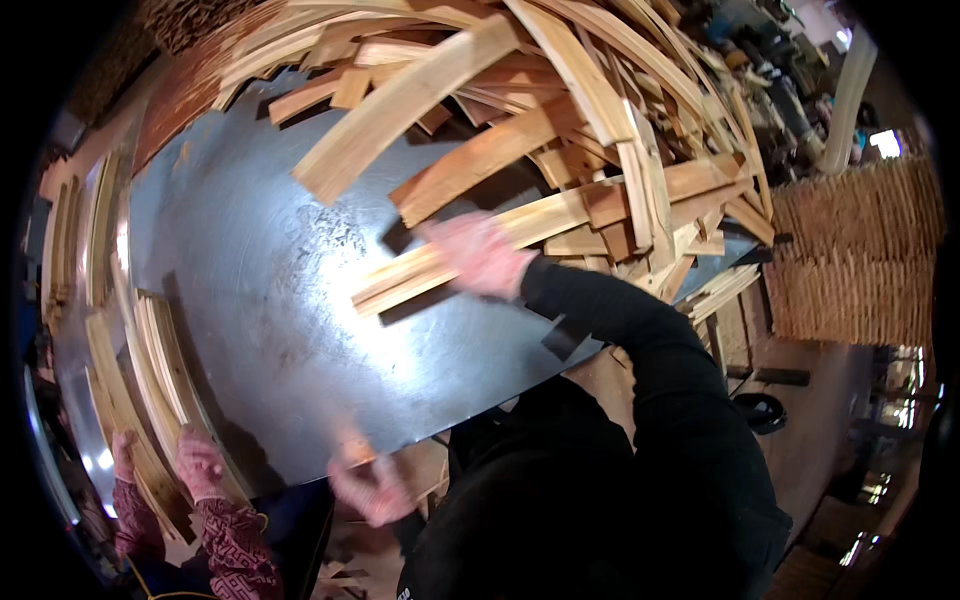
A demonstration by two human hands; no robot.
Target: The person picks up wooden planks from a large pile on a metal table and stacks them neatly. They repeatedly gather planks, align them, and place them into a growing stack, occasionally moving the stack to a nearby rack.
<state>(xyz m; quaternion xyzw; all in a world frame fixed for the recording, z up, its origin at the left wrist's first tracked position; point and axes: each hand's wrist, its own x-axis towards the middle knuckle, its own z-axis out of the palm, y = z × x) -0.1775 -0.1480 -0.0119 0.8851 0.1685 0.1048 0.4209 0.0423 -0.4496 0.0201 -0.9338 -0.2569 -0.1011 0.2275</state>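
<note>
My right hand (pixel 478 258), in a pinkish work glove, is closed over a long pale wooden strip (pixel 400 282). The near end of that strip sticks out past my fingers over the metal tabletop (pixel 250 330), and its far part reaches into a heap of loose wooden strips (pixel 560 130). At the table's near edge, my left hand (pixel 372 488), also gloved, is curled and smeared by motion. A blurred wood-coloured thing (pixel 354 443) shows at its fingers, too smeared to make out.
On the left, a co-worker's gloved hands (pixel 200 462) rest on long wooden strips (pixel 165 365) along the table's side. A tall stack of thin boards (pixel 855 250) stands at the right. Cut strips (pixel 725 292) lie below the heap, near my right arm.
</note>
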